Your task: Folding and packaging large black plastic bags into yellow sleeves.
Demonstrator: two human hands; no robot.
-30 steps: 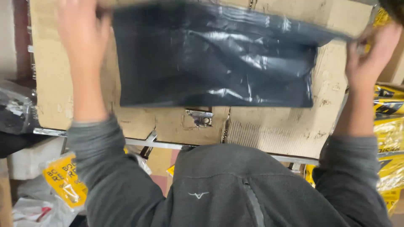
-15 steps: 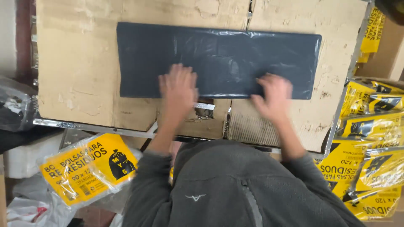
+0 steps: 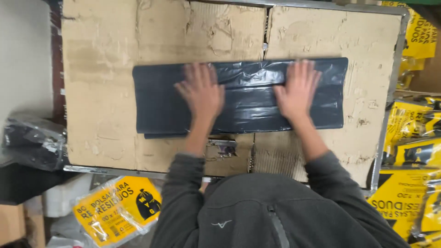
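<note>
Black folded plastic bag (image 3: 243,98) lengthwise left-to-right across the cardboard table (image 3: 101,92), both hands (image 3: 202,92) (image 3: 297,89) flat, unclenched, on it

Yellow flat packets (image 3: 117,209) lower left, more yellow packets (image 3: 409,151) stacked along the right edge

Worktop is flattened brown cardboard (image 3: 101,92), two sheets meeting at a seam near the middle, surface scuffed and torn, sitting in a metal frame (image 3: 395,59). Small metal clip (image 3: 223,146) on the near edge. Yellow printed packets stacked along the right side (image 3: 409,156), one more at top right (image 3: 420,34). Another yellow packet (image 3: 115,209) below left. Bundle of dark plastic in clear wrap (image 3: 32,142) at far left.
</note>
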